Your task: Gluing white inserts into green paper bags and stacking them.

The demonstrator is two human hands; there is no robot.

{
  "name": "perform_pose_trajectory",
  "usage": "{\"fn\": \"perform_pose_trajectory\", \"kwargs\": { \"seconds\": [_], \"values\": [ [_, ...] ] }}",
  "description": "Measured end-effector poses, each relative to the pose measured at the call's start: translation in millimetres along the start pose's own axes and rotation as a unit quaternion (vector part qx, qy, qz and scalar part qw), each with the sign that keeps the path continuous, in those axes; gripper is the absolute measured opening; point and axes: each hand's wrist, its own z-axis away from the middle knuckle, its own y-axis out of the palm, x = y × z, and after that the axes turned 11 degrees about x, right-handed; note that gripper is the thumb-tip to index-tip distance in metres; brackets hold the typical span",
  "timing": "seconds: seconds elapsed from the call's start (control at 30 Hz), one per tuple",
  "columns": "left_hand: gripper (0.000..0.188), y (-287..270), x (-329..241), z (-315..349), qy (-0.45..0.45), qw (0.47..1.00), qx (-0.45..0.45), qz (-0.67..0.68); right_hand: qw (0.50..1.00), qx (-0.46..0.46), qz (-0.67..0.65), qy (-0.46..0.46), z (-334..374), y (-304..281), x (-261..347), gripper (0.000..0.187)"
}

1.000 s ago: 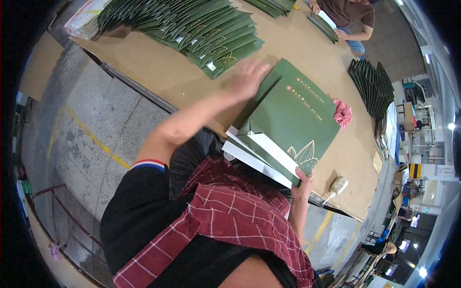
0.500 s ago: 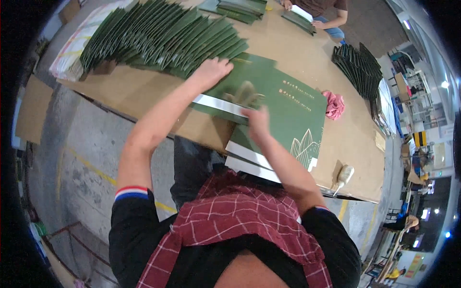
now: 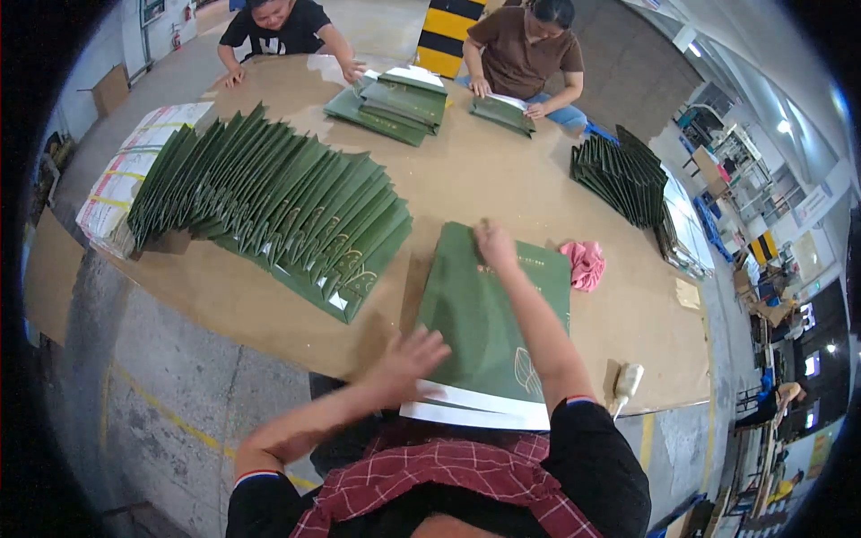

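A flat green paper bag with gold line art lies before me on the table, white strips along its near end. My right hand is on the bag near its far edge; its fingers are foreshortened and blurred, so their grip is unclear. Over the bag's near left corner, my left hand has its fingers spread, smeared by motion, with nothing in it. Left of the bag, a long fanned row of folded green paper bags leans over, beside a wrapped white bundle.
A pink cloth sits right of the bag; a pale-headed tool lies by the near right edge. Another fan of green bags stands far right. Across the table, two people handle green bags, one beside a bag pile.
The open green sheet with its lifted white-edged strip now lies flat and narrower. My left hand moved back toward me; my right hand reached to the far end. The view tilted up.
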Motion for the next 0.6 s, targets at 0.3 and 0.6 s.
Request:
{"fn": "perform_pose_trajectory", "kwargs": {
  "seconds": [0.3, 0.6],
  "values": [
    [0.06, 64, -30, 7, -0.022, 0.995, -0.004, -0.1, 0.965, 0.255, 0.021, 0.061, -3, -10, -34, 0.04],
    [0.057, 66, -38, 5, -0.044, 0.993, 0.007, -0.114, 0.992, 0.094, 0.067, -0.054, 41, -17, -13, 0.035]
  ]
}}
